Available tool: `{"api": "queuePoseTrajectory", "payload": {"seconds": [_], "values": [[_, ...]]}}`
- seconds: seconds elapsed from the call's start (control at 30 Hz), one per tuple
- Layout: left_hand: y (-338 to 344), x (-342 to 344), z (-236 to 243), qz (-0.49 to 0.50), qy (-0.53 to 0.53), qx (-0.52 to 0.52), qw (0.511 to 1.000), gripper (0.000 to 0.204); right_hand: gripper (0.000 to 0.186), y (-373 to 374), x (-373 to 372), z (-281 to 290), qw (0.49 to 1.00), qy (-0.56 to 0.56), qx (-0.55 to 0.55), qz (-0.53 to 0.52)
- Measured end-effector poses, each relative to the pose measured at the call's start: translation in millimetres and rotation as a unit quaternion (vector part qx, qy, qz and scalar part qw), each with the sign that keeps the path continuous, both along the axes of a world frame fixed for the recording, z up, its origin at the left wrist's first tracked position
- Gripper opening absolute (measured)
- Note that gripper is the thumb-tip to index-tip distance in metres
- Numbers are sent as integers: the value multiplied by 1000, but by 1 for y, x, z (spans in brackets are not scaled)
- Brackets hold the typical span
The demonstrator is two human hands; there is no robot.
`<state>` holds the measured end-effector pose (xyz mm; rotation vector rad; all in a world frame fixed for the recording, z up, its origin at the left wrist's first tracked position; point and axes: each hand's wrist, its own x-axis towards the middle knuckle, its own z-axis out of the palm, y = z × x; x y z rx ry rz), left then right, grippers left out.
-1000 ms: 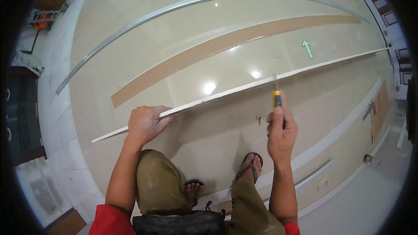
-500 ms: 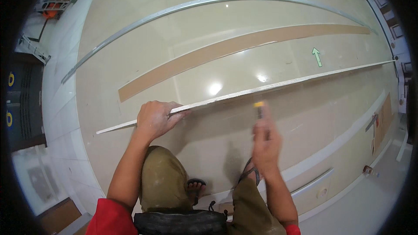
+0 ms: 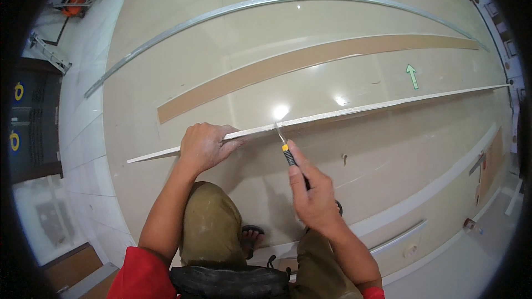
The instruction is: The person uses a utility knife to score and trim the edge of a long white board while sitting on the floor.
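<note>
left hand (image 3: pixel 204 145) is gripping white strip (image 3: pixel 360 109) | right hand (image 3: pixel 313 191) is clenching utility knife (image 3: pixel 287 154), blade touching strip's near edge | knife's handle is hidden in fist

The big pale board (image 3: pixel 354 155) lies flat with lots of bare room on it. A long white strip (image 3: pixel 360 112) stands across the middle like a low wall. The left hand (image 3: pixel 204 145) sits on it, and the right hand (image 3: pixel 310 188) is close by. Past it lie a brown strip (image 3: pixel 310 61) and a metal rail (image 3: pixel 233 8), with open gaps between.
</note>
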<state>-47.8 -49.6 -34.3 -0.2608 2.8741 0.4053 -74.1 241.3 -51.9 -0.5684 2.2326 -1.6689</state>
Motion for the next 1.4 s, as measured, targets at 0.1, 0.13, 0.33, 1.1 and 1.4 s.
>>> {"api": "queuePoseTrajectory", "payload": {"seconds": [0.1,0.13,0.33,1.1,1.4], "values": [[-7,5,3,1,15,3,1000,28,52,14,-17,10,993,-82,-6,-80],[-6,4,2,2,13,6,1000,28,53,22,-25,14,978,-110,4,-176],[2,-2,2,-5,8,-5,1000,29,54,-13,6,-1,998,-8,14,-57],[-3,-1,0,-7,17,-1,1000,29,52,-26,11,-8,995,85,-41,-14],[1,-2,-1,37,-16,38,998,23,56,-9,9,-4,996,-61,-27,-59]]}}
